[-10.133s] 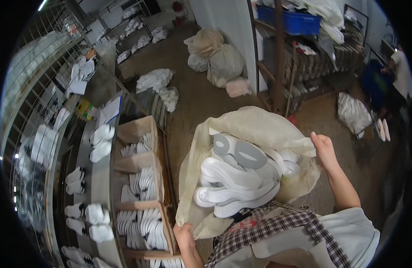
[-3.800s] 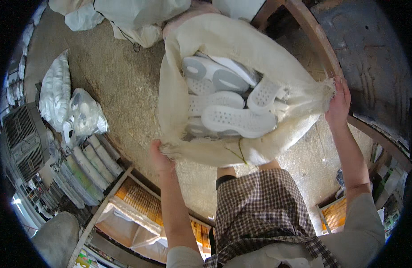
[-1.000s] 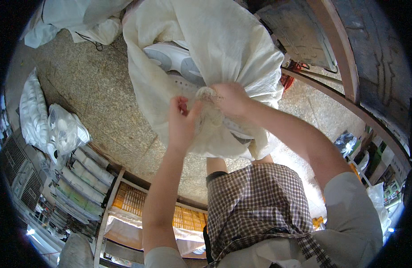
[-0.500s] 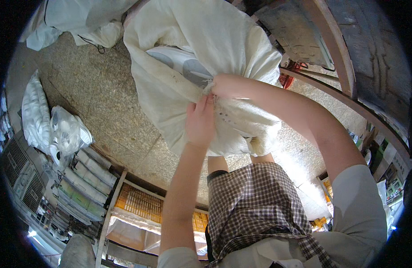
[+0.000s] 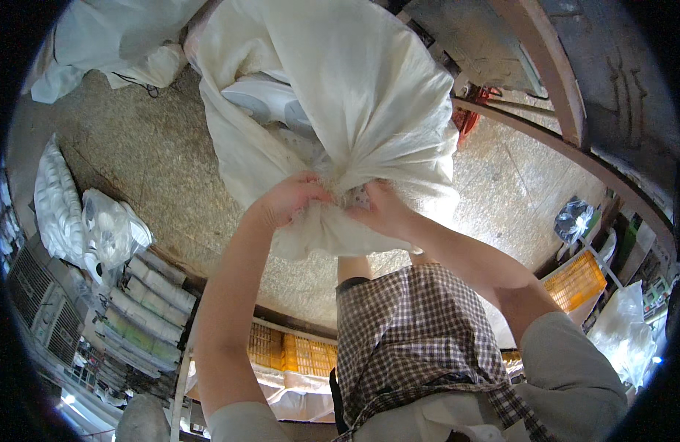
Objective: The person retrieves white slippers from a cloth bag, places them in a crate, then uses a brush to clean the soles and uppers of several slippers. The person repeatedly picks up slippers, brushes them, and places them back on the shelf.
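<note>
A large cream-white fabric sack [image 5: 377, 96] bulges in front of me, its mouth bunched together on the side close to my body. My left hand [image 5: 290, 199] is closed on the gathered fabric, fingers pinching its frayed edge. Just across the bunch, my right hand [image 5: 388, 212] grips the same rim with thumb and fingers. A small gap separates the two hands. Through an opening in the sack show smooth white-and-grey curved pieces [image 5: 262, 98], partly covered by cloth, so their kind is unclear.
Wrapped white bundles [image 5: 58, 202] and a clear plastic bag [image 5: 107, 225] lie at the left, beside stacked flat packs [image 5: 152, 295]. Yellow crates [image 5: 307, 353] stand near my legs. A metal frame [image 5: 531, 132] runs along the right. Another pale sack [image 5: 126, 33] is at far left.
My hands have moved apart and nearer to me, the left one leftward, the right one down and rightward. The sack's mouth is drawn closer to my body and bunched differently.
</note>
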Motion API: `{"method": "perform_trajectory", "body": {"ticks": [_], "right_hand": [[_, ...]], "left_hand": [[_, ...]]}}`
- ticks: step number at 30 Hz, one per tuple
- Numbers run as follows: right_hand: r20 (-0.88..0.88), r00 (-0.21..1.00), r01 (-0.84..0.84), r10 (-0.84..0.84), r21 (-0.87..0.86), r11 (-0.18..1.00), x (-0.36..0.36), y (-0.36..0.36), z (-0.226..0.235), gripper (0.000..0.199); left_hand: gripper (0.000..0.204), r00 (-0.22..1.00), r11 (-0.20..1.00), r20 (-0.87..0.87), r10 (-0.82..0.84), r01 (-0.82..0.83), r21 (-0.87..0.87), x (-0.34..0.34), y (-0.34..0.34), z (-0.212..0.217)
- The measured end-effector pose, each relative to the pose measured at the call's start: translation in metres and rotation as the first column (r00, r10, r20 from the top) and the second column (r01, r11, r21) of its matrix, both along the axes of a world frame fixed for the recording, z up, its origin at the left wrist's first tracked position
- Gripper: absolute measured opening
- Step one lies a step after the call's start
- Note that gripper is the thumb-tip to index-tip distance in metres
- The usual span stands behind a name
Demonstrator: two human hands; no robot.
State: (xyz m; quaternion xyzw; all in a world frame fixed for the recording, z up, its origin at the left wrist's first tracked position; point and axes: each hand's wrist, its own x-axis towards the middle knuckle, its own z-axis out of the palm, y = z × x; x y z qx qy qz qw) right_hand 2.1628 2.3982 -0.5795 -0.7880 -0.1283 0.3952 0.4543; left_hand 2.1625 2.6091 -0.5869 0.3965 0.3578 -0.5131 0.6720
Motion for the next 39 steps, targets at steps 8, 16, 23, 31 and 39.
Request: {"method": "perform_trajectory", "body": {"ticks": [8,16,23,31,39], "right_hand": [[-0.859,0.318,0.82,-0.401,0.038,0.571,-0.008,0.019,-0.021,0.045],[-0.777,0.502,0.455,-0.379,-0.135,0.88,0.039,0.005,0.075,0.03],[-0.69,0.667,0.264,-0.279,-0.131,0.956,0.065,-0.011,0.067,0.032],[-0.643,0.684,0.258,-0.345,-0.229,0.938,0.037,-0.038,0.022,0.03],[-0.144,0.988,-0.075,0.051,-0.168,0.983,0.082,-0.002,0.109,0.016]], "left_hand": [[0.031,0.877,0.918,0.428,0.22,-0.334,0.213,-0.019,-0.019,-0.007],[0.024,0.36,0.773,0.771,-0.526,-0.176,0.609,-0.002,-0.02,0.03],[0.03,-0.095,0.716,0.71,-0.698,-0.088,0.693,0.028,0.0,-0.012],[0.04,-0.225,0.555,0.531,-0.817,-0.059,0.83,0.005,0.003,-0.058],[0.043,-0.381,0.537,0.45,-0.807,-0.159,0.829,0.059,0.036,0.015]]}}
